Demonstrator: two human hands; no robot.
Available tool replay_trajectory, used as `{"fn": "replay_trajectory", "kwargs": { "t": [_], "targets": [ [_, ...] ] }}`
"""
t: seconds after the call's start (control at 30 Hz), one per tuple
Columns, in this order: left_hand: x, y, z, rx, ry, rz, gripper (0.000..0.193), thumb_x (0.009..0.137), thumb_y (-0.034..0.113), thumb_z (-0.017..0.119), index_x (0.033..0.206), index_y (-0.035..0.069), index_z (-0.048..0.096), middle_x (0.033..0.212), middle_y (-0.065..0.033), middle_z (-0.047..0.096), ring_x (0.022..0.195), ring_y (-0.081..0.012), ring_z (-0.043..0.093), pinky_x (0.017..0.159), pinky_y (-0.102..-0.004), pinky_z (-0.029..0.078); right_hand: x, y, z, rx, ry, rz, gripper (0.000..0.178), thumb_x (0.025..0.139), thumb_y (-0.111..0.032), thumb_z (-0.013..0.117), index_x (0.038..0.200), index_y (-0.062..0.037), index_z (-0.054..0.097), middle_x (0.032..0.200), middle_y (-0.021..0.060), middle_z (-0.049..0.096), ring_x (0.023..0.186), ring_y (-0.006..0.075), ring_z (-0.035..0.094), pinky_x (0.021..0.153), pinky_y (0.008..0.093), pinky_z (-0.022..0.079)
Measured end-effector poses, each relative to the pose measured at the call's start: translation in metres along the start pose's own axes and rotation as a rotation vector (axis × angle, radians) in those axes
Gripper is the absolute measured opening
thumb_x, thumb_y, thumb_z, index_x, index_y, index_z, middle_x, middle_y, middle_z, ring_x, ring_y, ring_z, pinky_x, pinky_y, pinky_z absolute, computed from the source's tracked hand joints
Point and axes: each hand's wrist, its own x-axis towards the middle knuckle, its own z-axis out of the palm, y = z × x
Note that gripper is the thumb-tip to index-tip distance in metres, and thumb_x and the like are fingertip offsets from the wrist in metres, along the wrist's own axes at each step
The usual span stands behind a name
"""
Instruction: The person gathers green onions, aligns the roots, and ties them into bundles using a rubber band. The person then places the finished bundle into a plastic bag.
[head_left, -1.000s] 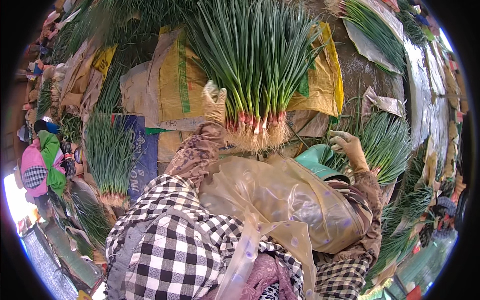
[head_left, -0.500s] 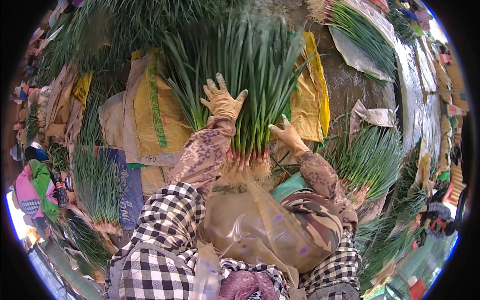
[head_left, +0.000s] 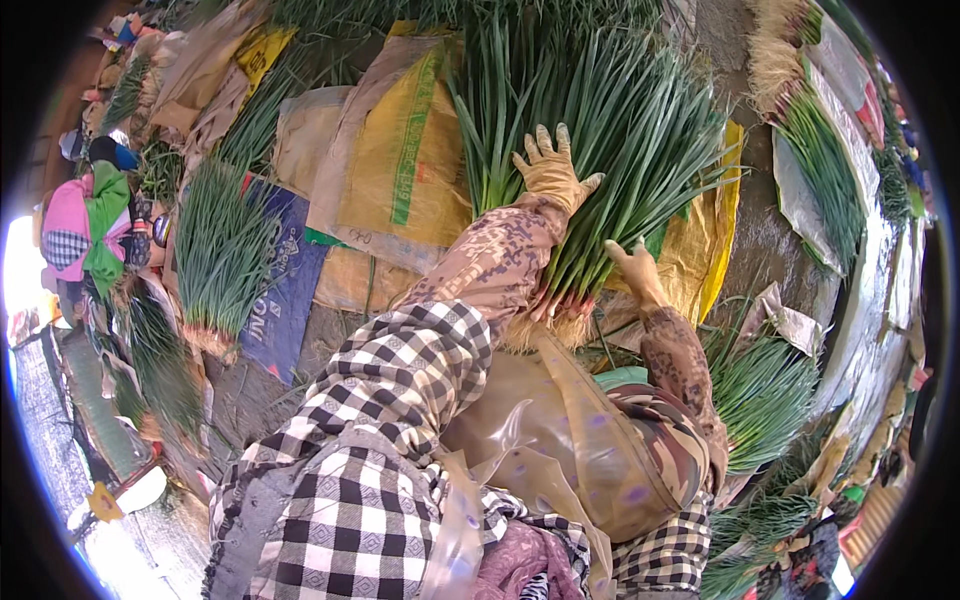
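Note:
A large bunch of green onions lies in front of me, leaves fanned away, pink-white bases and pale roots toward me. My left hand, in a tan glove, rests on the leaves with its fingers spread. Beside the lower right of the bunch is my right hand, also gloved, thumb and a finger apart, holding nothing that I can see; its other fingers are partly hidden. Under the bunch show yellow woven sacks. A clear plastic apron covers my lap.
On the left, another green onion bunch lies on a blue sack. More bunches lie at right and far right. A person in pink and green is at the far left. The ground looks wet.
The view has swung left, so the scene sits farther right. My left hand stays spread on the leaves and my right hand stays by the bunch, whose leaves now lean more to the right.

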Motion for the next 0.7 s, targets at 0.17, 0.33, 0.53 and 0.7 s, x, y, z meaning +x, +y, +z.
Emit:
{"fn": "replay_trajectory", "kwargs": {
  "t": [0.17, 0.33, 0.53, 0.7],
  "targets": [
    [-0.012, -0.035, 0.002, -0.229, 0.265, 0.118, 0.103, 0.075, 0.069, 0.055, 0.149, 0.015, 0.008, 0.153, -0.0156, 0.013, 0.141, -0.0318, 0.012, 0.111, -0.0561, 0.007, -0.070, 0.015, -0.032, 0.586, -0.212, 0.098, 0.056, 0.092, -0.026, 0.057, 0.133, 0.0070, 0.040, 0.113, 0.0178, 0.060, 0.085, 0.0194, 0.065, 0.072, 0.0276, 0.050],
    [-0.059, -0.095, -0.003, -0.553, 0.530, 0.310, 0.078, 0.086, 0.052, 0.054, 0.144, 0.009, 0.026, 0.148, -0.0149, 0.028, 0.138, -0.0289, 0.023, 0.114, -0.0462, 0.013, -0.124, 0.077, -0.054, 0.679, -0.091, 0.266, 0.034, 0.093, -0.018, 0.053, 0.123, -0.0020, 0.055, 0.099, 0.0053, 0.066, 0.079, 0.0112, 0.064, 0.065, 0.0213, 0.049],
    [-0.066, -0.130, 0.023, -0.903, 0.323, -0.199, 0.081, 0.087, 0.050, 0.056, 0.142, 0.000, 0.024, 0.145, -0.0234, 0.027, 0.136, -0.0357, 0.025, 0.114, -0.0376, 0.021, -0.161, 0.118, -0.076, 0.849, -0.041, 0.270, 0.030, 0.095, -0.015, 0.048, 0.121, 0.0014, 0.052, 0.090, 0.0020, 0.059, 0.070, 0.0080, 0.056, 0.059, 0.0147, 0.042],
    [-0.106, -0.091, 0.049, -0.705, 0.125, 0.022, 0.101, 0.083, 0.059, 0.055, 0.147, 0.003, 0.001, 0.151, -0.0227, 0.013, 0.140, -0.0371, 0.014, 0.115, -0.0394, 0.015, -0.179, 0.083, -0.135, 0.615, 0.002, 0.233, 0.027, 0.092, -0.018, 0.056, 0.115, -0.0047, 0.060, 0.095, 0.0040, 0.067, 0.079, 0.0114, 0.065, 0.060, 0.0203, 0.047]
  ]
}}
